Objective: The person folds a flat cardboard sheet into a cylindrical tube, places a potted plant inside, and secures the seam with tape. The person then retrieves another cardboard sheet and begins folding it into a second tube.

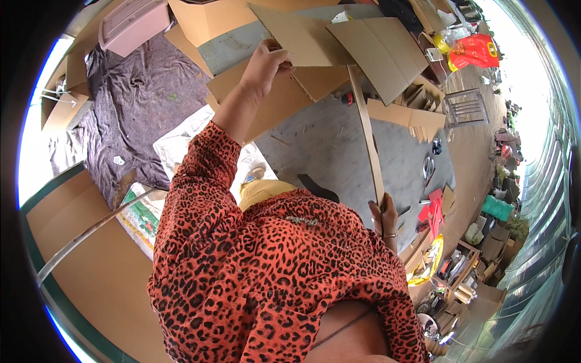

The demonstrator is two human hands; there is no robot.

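Observation:
My left hand (266, 65) is raised at the upper middle, its fingers closed on the edge of a tilted brown cardboard sheet (302, 39). Lower down on the right, my right hand (385, 216) is closed around the near end of a long, narrow light-brown strip (367, 136). The strip's far end reaches up to the cardboard. Whether it is a separate piece or a sheet seen edge-on, I cannot tell. A second cardboard sheet (381, 54) slants beside the first, and a larger cardboard piece (266, 100) lies beneath my left forearm.
On the grey tabletop (321, 142) lie scissors (428, 169), a red piece (431, 213) and a cardboard box (417, 103). A metal-framed stool (466, 109) stands beyond. Dark cloth (139, 91) and a pink bin (133, 27) are at left; a crate (457, 269) stands at right.

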